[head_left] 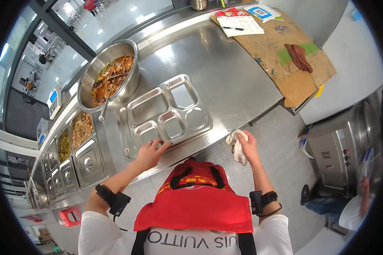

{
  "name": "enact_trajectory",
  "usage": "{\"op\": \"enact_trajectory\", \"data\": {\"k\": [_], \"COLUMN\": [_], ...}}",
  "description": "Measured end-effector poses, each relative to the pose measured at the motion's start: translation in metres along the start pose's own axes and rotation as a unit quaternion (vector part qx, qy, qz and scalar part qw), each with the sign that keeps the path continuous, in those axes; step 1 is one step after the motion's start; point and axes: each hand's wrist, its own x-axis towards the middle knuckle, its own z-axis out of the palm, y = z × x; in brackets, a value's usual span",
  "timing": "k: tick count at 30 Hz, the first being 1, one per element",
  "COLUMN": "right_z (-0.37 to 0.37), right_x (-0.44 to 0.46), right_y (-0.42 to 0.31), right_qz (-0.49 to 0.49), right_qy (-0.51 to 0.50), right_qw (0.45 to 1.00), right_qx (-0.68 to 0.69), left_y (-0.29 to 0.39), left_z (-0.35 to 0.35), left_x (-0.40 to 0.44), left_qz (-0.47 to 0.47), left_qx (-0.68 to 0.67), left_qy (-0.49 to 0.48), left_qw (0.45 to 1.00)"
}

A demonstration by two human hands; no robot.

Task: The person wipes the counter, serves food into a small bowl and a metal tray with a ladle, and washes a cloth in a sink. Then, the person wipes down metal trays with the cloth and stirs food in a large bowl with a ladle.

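A stainless steel compartment tray point(163, 111) lies on the steel counter, with several hollows and a long spoon-shaped slot, nothing in them. My left hand point(149, 154) is at its near edge, thumb and fingers closed on the rim; the undersides of the fingers are hidden. Off the counter's front edge, my right hand point(248, 144) grips a bunched white cloth point(237, 146), which hangs down over the floor. Beyond the tray stands a big steel bowl point(134, 80) of reddish-brown food, a ladle point(108, 95) resting in it.
Food pans point(83, 129), some with steel lids point(89, 163), are set in the counter at left. Cardboard point(272, 51) at upper right bears a brown cloth point(299, 58), papers point(242, 25) and a pen. A steel appliance point(332, 153) and another person point(349, 212) are at right.
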Motion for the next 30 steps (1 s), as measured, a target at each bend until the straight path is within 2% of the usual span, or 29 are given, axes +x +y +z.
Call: {"op": "enact_trajectory", "data": {"k": [6, 9, 12, 16, 20, 24, 30], "right_z": [0.004, 0.01, 0.015, 0.015, 0.012, 0.01, 0.011], "right_x": [0.005, 0.006, 0.007, 0.006, 0.0, -0.001, 0.0], "right_y": [-0.007, -0.012, -0.016, -0.018, -0.024, -0.022, -0.02], "right_qz": [-0.026, -0.029, -0.035, -0.058, -0.043, -0.044, -0.039], "right_qy": [-0.011, -0.024, -0.033, -0.031, -0.021, -0.007, -0.01], "right_qw": [1.0, 0.999, 0.998, 0.998, 0.999, 0.999, 0.999], "right_qx": [0.009, 0.026, 0.027, 0.009, 0.01, 0.018, 0.026], "left_y": [-0.007, -0.019, -0.029, -0.046, -0.057, -0.053, -0.05], "left_z": [-0.054, -0.073, -0.088, -0.096, -0.1, -0.103, -0.101], "left_x": [0.006, 0.017, 0.03, 0.039, 0.044, 0.044, 0.04], "left_qz": [-0.063, -0.127, -0.13, -0.16, -0.167, -0.186, -0.193], "left_qx": [0.061, 0.058, 0.054, 0.032, 0.015, 0.014, -0.003], "left_qy": [0.064, 0.152, 0.209, 0.224, 0.252, 0.21, 0.204], "left_qw": [0.994, 0.978, 0.968, 0.961, 0.953, 0.96, 0.96]}}
